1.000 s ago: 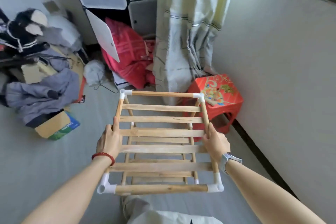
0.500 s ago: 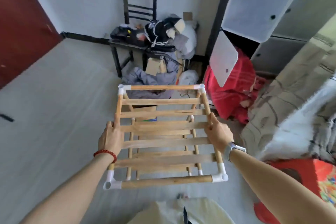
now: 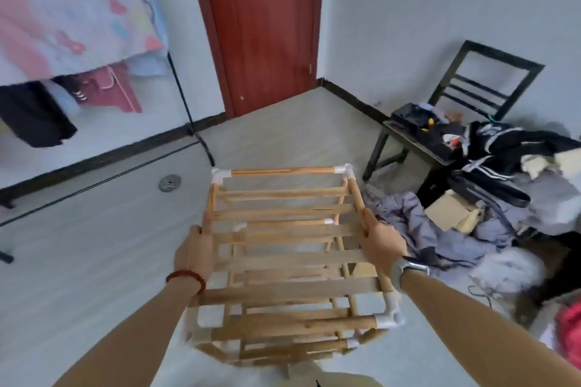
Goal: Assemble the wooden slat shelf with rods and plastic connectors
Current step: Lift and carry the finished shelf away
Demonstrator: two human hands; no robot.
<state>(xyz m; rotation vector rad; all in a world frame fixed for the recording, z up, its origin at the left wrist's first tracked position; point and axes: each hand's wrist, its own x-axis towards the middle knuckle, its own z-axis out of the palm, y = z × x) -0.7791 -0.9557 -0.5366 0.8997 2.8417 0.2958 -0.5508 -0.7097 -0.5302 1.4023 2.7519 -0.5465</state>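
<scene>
You are carrying the wooden slat shelf in the air in front of you, level with your waist and well above the grey floor. Your left hand grips the left side rod, fingers curled under it and thumb along the top; your right hand grips the right side rod the same way, roughly opposite. Both hands sit about midway along the frame, which is a good balance point.

The shelf looks fully put together: slats across the top tier, a second tier visible beneath, and white plastic connectors at the corners, such as the near right one and the far left one. So the step in hand is most likely carrying it to where it will stand.

To do this well, keep the top tier level and hold both rods with even force. Push-fit joints of this kind can probably slip if you twist the frame or pull the sides apart, so press slightly inward rather than outward. Watch the pile of clothes and the black chair on your right, and the clothes rack leg ahead on the left. When you set it down, lower all the feet together and check that each connector is seated; the bottom corners are blurred here, so I cannot tell how they sit.
</scene>
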